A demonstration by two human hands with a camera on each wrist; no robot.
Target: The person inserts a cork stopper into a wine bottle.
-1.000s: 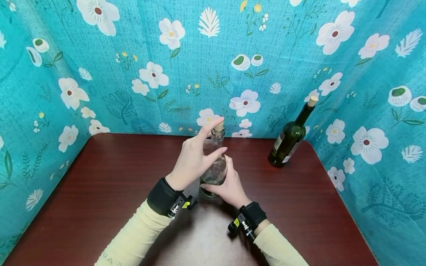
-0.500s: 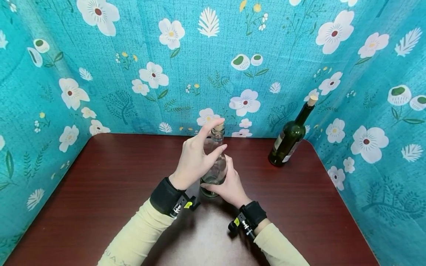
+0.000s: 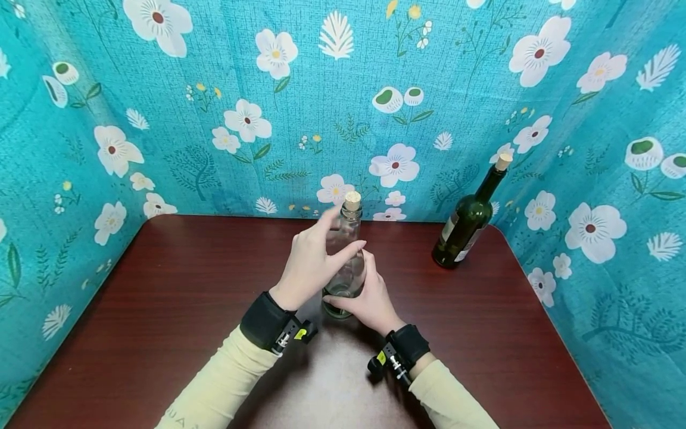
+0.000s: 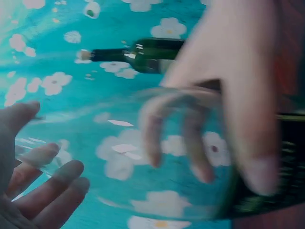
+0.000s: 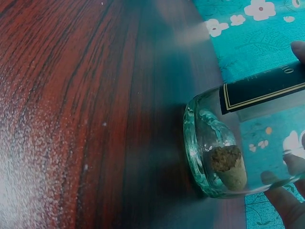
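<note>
**Clear glass bottle held at the bench's middle**

Glass, clear and smooth, stands upright near the middle of the dark red bench [image 3: 161,310]: a clear bottle [image 3: 345,262] with a cork [image 3: 352,201] seated in its mouth. The right hand [image 3: 370,301] wraps round the lower body of the bottle, fingers curled on the glass and pinning it down. The left hand [image 3: 311,262] is beside the neck with fingers loosely spread, the forefinger reaching up toward the cork but not on it, as far as I can see from above; it grips nothing. In the right wrist view a second bit of cork [image 5: 228,166] lies inside, down at the bottle's base [image 5: 202,157], and a black label [image 5: 259,90] runs along the side.

To my eye this bottle looks empty and so fairly light, but stiff, breakable and slippery under bare skin; the wide lower body gives the surest hold, while the narrow neck would let it swing. The cork looks softer and grippier, best pinched at its exposed top.

A dark green bottle [image 3: 467,226], also corked, stands well apart at the far right corner, against the turquoise floral cloth [image 3: 214,119]
</note>
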